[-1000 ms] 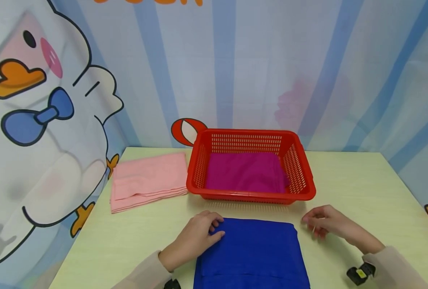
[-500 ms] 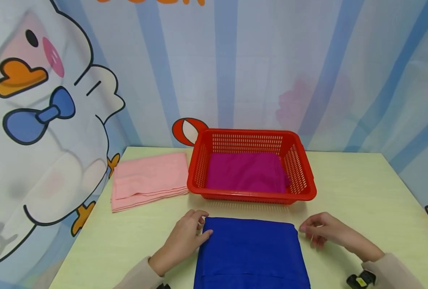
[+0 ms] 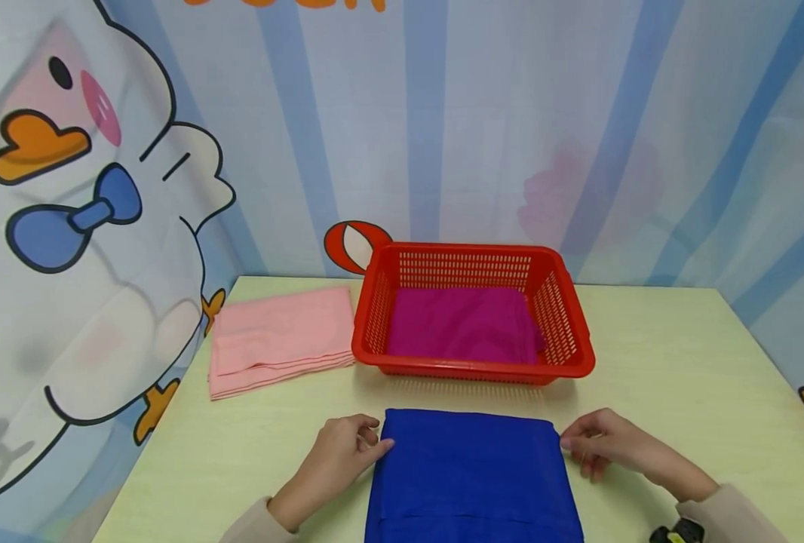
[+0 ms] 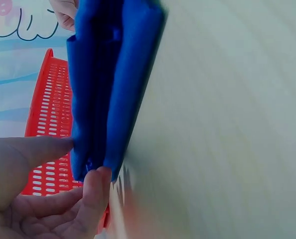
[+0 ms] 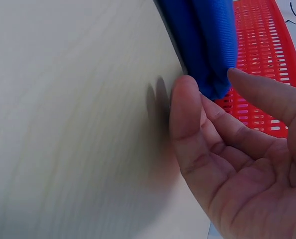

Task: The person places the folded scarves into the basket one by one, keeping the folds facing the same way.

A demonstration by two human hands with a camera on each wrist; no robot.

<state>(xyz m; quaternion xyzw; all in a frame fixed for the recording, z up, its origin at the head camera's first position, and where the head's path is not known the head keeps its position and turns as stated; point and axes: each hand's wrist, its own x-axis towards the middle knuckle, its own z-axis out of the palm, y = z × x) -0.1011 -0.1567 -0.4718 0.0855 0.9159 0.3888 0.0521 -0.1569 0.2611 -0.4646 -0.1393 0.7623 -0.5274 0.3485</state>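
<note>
A folded blue cloth lies flat at the front of the table, its stacked layers showing edge-on in the left wrist view. My left hand is beside its far left corner. The thumb touches the top layer, and in the left wrist view the fingertips meet the layered edge. At the far right corner is my right hand, relaxed, its thumb tip against or very near the cloth. The right fingers stand just beside the edge, with no firm grip visible.
Behind the blue cloth stands a red plastic basket holding a folded magenta cloth. Folded pink cloths are stacked left of it. The pale table ends against a cartoon-printed backdrop.
My left hand has slid off the blue cloth's top to the left and toward me. My right hand has moved slightly nearer me and left, up to the cloth's right corner.
</note>
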